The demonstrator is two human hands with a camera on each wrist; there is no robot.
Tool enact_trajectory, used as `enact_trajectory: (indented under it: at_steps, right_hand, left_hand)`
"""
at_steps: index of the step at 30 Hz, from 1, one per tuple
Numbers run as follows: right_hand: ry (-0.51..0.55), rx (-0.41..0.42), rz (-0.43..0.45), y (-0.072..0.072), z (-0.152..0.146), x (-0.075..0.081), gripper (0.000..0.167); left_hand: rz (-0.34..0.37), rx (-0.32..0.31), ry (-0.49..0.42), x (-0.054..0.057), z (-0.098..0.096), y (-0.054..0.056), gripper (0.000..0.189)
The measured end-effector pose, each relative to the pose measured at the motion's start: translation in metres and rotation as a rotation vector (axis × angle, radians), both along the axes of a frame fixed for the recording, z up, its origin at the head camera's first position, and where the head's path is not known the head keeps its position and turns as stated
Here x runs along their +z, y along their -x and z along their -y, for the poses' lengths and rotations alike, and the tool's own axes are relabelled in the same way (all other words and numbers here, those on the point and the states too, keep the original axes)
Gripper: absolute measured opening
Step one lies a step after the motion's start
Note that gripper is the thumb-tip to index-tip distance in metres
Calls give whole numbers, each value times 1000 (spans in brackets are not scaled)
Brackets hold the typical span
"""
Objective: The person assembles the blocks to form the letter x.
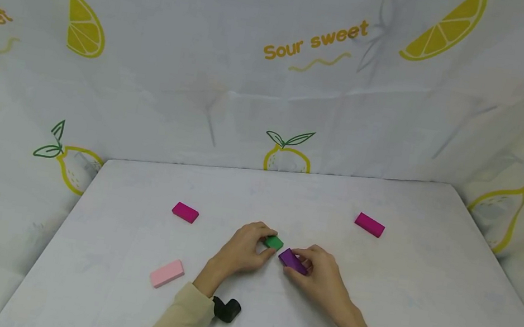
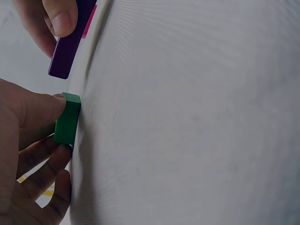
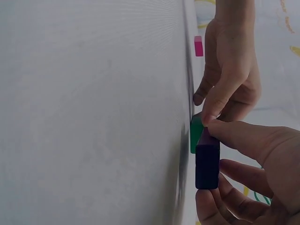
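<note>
Between thumb and fingers, my left hand (image 1: 245, 247) pinches a green block (image 1: 274, 243) low at the white tabletop. My right hand (image 1: 320, 274) grips a longer purple block (image 1: 292, 261) by its sides, its far end pointing toward the green one. A small gap separates the two blocks in the head view. In the left wrist view the purple block (image 2: 70, 47) is raised above the green block (image 2: 68, 119). The right wrist view shows the purple block's end face (image 3: 207, 166) overlapping part of the green block (image 3: 195, 134).
A magenta block (image 1: 185, 212) lies left of the hands, and another magenta block (image 1: 369, 225) at the back right. Nearer on the left is a pink block (image 1: 167, 273). The white table (image 1: 424, 301) ends at a lemon-printed cloth (image 1: 176, 88) behind.
</note>
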State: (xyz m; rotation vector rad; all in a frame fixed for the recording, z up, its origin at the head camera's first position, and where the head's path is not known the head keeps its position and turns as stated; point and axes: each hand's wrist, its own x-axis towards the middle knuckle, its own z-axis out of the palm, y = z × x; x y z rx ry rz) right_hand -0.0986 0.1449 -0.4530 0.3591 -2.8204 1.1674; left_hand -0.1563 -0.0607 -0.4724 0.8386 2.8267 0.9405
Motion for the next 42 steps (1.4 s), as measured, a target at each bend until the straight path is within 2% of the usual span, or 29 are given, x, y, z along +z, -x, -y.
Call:
enact_trajectory:
  at_steps: [17,27,42]
  right_hand:
    - [1,2,76,5,4,-6,35]
    - [8,22,52,8,5,-9,33]
    - [-1,35,70,11,7,-6,31]
  left_hand:
    - [21,0,-3,-3,1,0,35]
    - [9,-11,-21,-1,1,1,35]
    - [51,0,-31,0,0,1,34]
